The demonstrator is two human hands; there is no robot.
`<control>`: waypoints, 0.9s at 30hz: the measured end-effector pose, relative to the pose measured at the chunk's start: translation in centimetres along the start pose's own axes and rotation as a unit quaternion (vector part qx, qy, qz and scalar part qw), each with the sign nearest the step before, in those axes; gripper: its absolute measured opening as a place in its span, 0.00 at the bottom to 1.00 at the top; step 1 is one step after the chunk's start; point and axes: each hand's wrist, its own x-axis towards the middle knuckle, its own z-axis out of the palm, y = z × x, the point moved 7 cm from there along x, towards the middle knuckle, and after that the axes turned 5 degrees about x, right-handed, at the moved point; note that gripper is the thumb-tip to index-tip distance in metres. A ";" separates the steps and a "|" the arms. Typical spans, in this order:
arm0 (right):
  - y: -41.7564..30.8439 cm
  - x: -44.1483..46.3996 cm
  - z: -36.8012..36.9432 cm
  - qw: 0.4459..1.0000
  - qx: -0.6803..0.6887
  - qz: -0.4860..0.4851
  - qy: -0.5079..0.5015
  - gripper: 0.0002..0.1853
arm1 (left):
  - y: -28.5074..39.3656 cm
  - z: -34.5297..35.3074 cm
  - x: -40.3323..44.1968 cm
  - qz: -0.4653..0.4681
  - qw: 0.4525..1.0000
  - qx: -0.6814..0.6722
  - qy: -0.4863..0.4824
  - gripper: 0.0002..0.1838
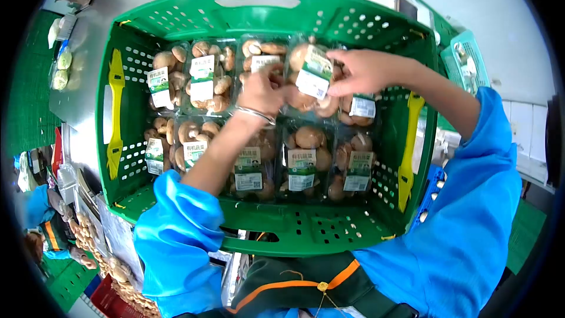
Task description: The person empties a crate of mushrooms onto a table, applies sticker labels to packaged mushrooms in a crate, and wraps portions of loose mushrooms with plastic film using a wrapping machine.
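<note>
Clear plastic packs of brown mushrooms stand in two rows in a green crate (259,9). My right hand (368,72) grips the right side of one mushroom pack (305,99) in the back row, fingers over its label (316,72) and thumb near the label's lower edge. At the same pack's left edge is my left hand (263,91), its fingers curled and thumb against the side; its fingertips are partly hidden. Behind my left hand sits another mushroom pack (254,47). A labelled pack (301,168) lies in the front row.
Yellow handles (115,112) line the crate's ends. A light-green basket (471,53) stands at the right, and a blue tray (428,194) lies beside the crate. Loose mushrooms (97,244) and a co-worker's blue sleeve (36,206) are at lower left. Wrapped vegetables (62,65) lie at left.
</note>
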 end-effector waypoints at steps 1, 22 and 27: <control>0.6 -0.1 0.6 0.999 -0.027 0.025 -0.005 0.36 | 0.0 -0.8 0.3 0.006 1.000 -0.005 0.017 0.25; -1.0 -0.7 1.0 0.958 -0.266 0.022 0.102 0.40 | 4.1 2.7 -3.6 0.254 0.827 0.500 -0.035 0.43; -1.7 1.7 3.2 0.958 -0.281 -0.012 0.052 0.50 | -1.8 -5.1 -4.3 0.143 0.817 0.559 0.005 0.41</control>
